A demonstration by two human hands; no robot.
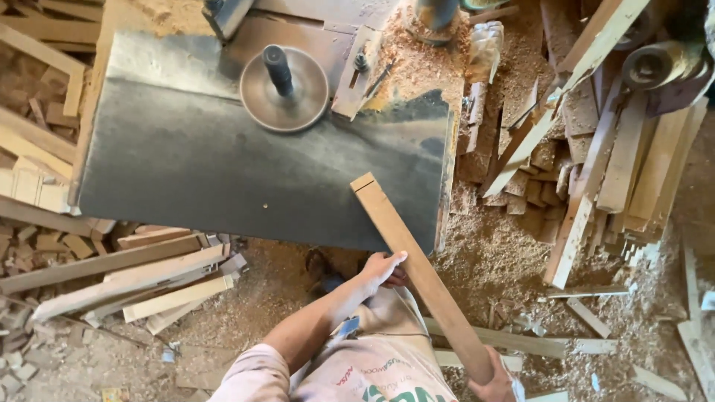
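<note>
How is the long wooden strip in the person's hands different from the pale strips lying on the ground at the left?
The held wooden strip is darker brown; the pale strips on the ground are lighter. The held strip is single, with its far end over the metal machine table, gripped by the left hand and right hand; the pale strips lie loosely heaped on sawdust. Both are long, narrow sawn wood.
</note>
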